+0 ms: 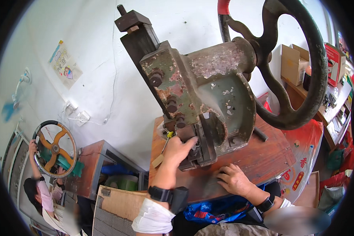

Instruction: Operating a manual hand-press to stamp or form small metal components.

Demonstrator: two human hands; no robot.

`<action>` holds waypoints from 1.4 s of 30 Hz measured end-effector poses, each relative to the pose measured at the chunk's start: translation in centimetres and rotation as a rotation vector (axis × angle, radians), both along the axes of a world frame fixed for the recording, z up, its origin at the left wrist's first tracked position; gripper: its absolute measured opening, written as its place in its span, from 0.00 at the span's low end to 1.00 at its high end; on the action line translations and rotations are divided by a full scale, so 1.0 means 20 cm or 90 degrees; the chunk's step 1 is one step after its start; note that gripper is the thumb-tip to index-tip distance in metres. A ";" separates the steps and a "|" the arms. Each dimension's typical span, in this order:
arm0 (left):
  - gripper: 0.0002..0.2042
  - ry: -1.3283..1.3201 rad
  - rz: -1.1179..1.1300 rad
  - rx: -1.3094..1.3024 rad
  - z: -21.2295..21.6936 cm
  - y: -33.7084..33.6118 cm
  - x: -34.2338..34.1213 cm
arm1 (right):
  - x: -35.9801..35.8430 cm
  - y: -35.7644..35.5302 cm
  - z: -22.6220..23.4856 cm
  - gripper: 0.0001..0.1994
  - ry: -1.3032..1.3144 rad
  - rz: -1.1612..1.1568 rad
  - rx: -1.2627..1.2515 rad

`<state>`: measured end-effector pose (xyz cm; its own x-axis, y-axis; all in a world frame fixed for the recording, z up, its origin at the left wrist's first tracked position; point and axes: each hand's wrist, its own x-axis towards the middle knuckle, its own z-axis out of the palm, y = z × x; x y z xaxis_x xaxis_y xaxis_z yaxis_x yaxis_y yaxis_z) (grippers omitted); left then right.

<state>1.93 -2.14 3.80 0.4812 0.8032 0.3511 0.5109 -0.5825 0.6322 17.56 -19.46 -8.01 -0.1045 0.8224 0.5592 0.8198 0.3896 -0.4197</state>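
In the head view, the left hand (pixel 176 151) pressed its fingers, loosely curled, against the lower block of the old green cast-iron press (pixel 202 94) on the brown wooden desk (pixel 263 157), while the right hand (pixel 233 179) lay open and flat on the desk just beside it.

1 head-worn fisheye view looks down and forward from close above the left hand (pixel 177 151) at the press (pixel 202 98), with the right hand (pixel 234 179) lower right of it; edges curve.
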 end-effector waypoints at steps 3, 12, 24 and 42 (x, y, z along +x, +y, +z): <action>0.12 -0.181 -0.032 -0.344 -0.04 0.09 -0.09 | 0.00 0.00 -0.01 0.13 0.002 0.000 0.001; 0.14 -0.099 0.050 0.028 -0.31 0.15 -0.03 | -0.01 0.20 0.26 0.12 0.151 -0.022 0.168; 0.17 -0.204 -0.051 0.106 -0.34 0.17 -0.02 | -0.13 0.55 0.39 0.33 0.096 -0.234 0.051; 0.21 -0.015 -0.014 0.121 -0.37 0.18 -0.04 | -0.04 0.54 0.40 0.27 0.236 -0.097 -0.051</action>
